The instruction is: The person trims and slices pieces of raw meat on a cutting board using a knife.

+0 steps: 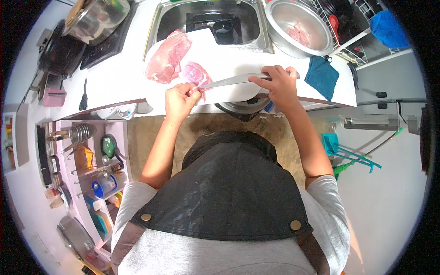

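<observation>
My right hand [278, 86] is closed around the handle of a long knife [232, 80], whose blade points left. The tip of the blade touches or nearly touches the near edge of a smaller piece of raw meat [195, 73]. My left hand [182, 100] pinches that edge between thumb and fingers, right by the knife tip. A bigger slab of raw meat [168, 57] lies just beyond, to the left. Both pieces rest on a white cutting board [238, 94] at the counter's front edge.
Behind the board is a steel sink [183, 20]. A metal bowl [293, 46] with meat pieces stands at the right, near a folded blue cloth [321, 77]. Scissors [84, 96] lie at the left of the counter, below a glass pot [98, 20]. A dish rack [341, 34] stands far right.
</observation>
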A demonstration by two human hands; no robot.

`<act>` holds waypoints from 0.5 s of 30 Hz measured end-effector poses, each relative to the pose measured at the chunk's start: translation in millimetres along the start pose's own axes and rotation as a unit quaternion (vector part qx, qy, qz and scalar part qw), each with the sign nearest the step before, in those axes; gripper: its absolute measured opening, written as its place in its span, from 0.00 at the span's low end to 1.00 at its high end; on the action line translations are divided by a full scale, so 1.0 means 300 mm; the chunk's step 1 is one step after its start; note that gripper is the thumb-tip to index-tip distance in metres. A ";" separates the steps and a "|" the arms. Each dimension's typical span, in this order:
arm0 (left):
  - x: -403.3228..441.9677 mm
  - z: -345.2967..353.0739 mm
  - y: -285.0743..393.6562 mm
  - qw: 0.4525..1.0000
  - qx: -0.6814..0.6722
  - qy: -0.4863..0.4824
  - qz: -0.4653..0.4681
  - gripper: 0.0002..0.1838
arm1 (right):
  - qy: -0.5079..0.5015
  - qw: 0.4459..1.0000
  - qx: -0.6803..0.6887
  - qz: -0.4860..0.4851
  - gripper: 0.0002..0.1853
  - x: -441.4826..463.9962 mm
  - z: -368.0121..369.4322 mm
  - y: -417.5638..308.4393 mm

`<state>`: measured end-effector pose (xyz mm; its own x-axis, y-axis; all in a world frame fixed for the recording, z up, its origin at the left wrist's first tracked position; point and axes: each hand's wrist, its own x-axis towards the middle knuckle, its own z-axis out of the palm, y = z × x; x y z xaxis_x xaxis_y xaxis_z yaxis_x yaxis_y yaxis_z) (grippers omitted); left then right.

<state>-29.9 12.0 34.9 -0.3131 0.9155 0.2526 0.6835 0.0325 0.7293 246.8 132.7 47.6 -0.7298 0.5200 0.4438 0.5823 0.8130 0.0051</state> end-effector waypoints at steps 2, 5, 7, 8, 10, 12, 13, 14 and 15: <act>-0.006 0.008 -0.005 1.000 0.002 -0.001 0.006 0.07 | 0.003 1.000 -0.001 -0.004 0.24 0.001 0.004 -0.001; -0.010 0.009 -0.021 1.000 0.012 0.001 0.024 0.07 | 0.005 1.000 0.000 -0.001 0.25 0.008 0.004 -0.014; -0.009 0.004 -0.023 0.999 0.019 0.003 0.037 0.07 | 0.005 1.000 0.002 0.006 0.27 0.008 0.009 -0.016; -0.012 0.000 -0.019 0.999 0.011 -0.004 0.031 0.08 | 0.010 1.000 -0.006 0.005 0.25 0.006 0.021 -0.015; -0.013 -0.006 -0.019 1.000 0.003 -0.011 0.026 0.08 | 0.014 1.000 -0.014 0.004 0.23 0.002 0.035 -0.016; -0.014 -0.007 -0.027 1.000 0.003 -0.018 0.019 0.08 | 0.008 1.000 -0.023 0.014 0.23 -0.004 0.041 -0.016; -0.014 -0.005 -0.034 1.000 0.003 -0.018 0.020 0.08 | 0.008 1.000 -0.023 0.014 0.23 -0.010 0.046 -0.015; -0.013 -0.003 -0.043 0.999 0.002 -0.013 0.033 0.08 | 0.008 0.999 -0.027 0.024 0.23 -0.018 0.052 -0.013; -0.012 -0.003 -0.044 0.999 0.001 -0.008 0.047 0.09 | 0.009 0.999 -0.030 0.033 0.23 -0.022 0.055 -0.012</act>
<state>-38.4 8.0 24.8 -0.2371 0.9210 0.3089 0.7109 -0.0522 0.7013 243.5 130.6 29.9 -0.6838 0.5663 0.4601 0.6491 0.7601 0.0292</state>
